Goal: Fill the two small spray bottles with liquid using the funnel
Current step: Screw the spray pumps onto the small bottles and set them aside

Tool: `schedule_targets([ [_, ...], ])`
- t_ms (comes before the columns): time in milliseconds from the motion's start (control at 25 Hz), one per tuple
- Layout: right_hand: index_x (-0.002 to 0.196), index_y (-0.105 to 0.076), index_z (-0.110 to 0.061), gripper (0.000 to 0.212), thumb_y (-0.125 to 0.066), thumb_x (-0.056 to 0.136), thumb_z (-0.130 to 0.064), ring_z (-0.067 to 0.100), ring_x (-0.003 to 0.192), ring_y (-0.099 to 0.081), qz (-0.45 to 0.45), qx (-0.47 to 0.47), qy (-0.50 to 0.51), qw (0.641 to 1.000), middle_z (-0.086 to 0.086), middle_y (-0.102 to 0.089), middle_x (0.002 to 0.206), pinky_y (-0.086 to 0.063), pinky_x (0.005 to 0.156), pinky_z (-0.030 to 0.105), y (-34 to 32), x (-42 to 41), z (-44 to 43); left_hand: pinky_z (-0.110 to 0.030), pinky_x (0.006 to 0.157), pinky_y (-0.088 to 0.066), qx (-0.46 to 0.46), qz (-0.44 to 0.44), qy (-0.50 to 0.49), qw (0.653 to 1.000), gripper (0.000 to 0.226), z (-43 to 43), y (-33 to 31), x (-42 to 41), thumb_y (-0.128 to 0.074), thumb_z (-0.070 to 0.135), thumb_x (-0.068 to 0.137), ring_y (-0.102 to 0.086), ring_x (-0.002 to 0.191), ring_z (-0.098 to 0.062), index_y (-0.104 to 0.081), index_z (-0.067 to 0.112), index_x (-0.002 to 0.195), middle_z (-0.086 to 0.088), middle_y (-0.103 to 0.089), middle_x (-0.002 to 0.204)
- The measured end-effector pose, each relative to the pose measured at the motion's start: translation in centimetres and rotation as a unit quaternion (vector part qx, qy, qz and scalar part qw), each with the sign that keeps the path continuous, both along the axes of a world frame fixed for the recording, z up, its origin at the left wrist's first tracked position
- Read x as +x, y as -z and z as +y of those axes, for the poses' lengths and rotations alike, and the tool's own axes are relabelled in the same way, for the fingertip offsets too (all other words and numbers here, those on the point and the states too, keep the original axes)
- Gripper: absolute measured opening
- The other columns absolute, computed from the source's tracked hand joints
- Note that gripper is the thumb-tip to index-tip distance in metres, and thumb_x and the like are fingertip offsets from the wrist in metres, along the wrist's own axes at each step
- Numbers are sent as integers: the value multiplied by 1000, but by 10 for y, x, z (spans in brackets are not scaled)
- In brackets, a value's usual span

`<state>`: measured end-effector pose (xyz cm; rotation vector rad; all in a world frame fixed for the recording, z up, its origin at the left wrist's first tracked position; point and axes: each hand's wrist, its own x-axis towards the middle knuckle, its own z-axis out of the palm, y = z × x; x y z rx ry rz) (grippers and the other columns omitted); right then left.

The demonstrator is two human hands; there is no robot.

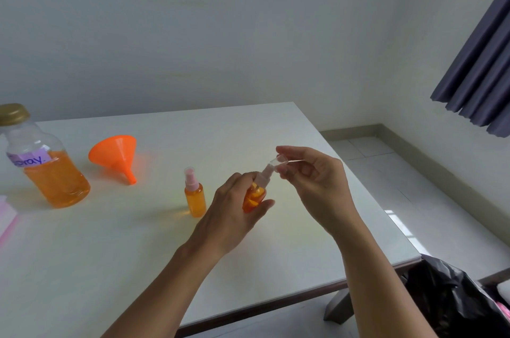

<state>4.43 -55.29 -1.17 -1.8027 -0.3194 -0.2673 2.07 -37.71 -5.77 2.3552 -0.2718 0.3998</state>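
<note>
At the centre of the frame, a small orange-filled plastic spray bottle is gripped around its body by the left hand, its long axis tilted up and to the right. Just beyond its pink nozzle, a small clear plastic cap is pinched in the right hand, nearly in line with that axis. A second filled spray bottle stands capped to the left. An orange plastic funnel lies on its side on the white table, beside a large clear bottle of orange liquid at the left.
</note>
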Motion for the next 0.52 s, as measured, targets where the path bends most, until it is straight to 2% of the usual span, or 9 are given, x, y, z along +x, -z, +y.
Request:
schedule_targets([
  [80,112,-75,-27,31,-75,90,-5,4,93,-75,-9,-28,-4,1000,-15,-78,99,-60,86,22,-2,-2,2,-20,87,-47,-18,-2,5,1000,66,2,-5,-6,-63,61,81,-58,107,-7,-43,37,139,16,-57,122],
  [160,111,-77,-25,28,-77,89,-7,4,94,-75,-12,-48,-10,999,-16,-79,97,-59,87,23,-3,-5,4,-20,89,-48,-39,4,-6,999,72,4,-8,-9,-67,63,77,-60,104,-9,-40,40,140,12,-63,118],
  [240,108,-78,-26,27,-78,88,-8,3,92,-74,-17,-65,-9,998,-20,-78,94,-57,85,19,-4,-7,5,-5,79,-43,-48,-7,-24,999,63,8,-10,-10,-70,61,74,-64,92,-10,-49,36,128,13,-67,103],
  [320,106,-79,-28,28,-79,88,-7,2,89,-75,-25,-76,0,997,-21,-79,91,-57,83,16,-6,-9,8,5,71,-36,-59,-19,-35,997,55,11,-12,-13,-72,59,72,-63,84,-7,-57,31,118,16,-66,94],
  [440,102,-81,-27,29,-80,85,-4,3,88,-75,-36,-58,7,998,-17,-79,90,-59,81,17,-9,-10,12,13,79,-18,-76,-32,-50,995,50,11,-17,-16,-75,54,72,-62,82,-7,-62,28,114,15,-66,90],
  [520,100,-81,-26,29,-80,84,-2,3,88,-75,-48,-48,8,998,-18,-78,89,-58,79,15,-10,-10,15,10,86,-14,-76,-44,-69,994,48,12,-19,-18,-75,52,72,-60,84,-6,-64,29,113,20,-63,88],
])
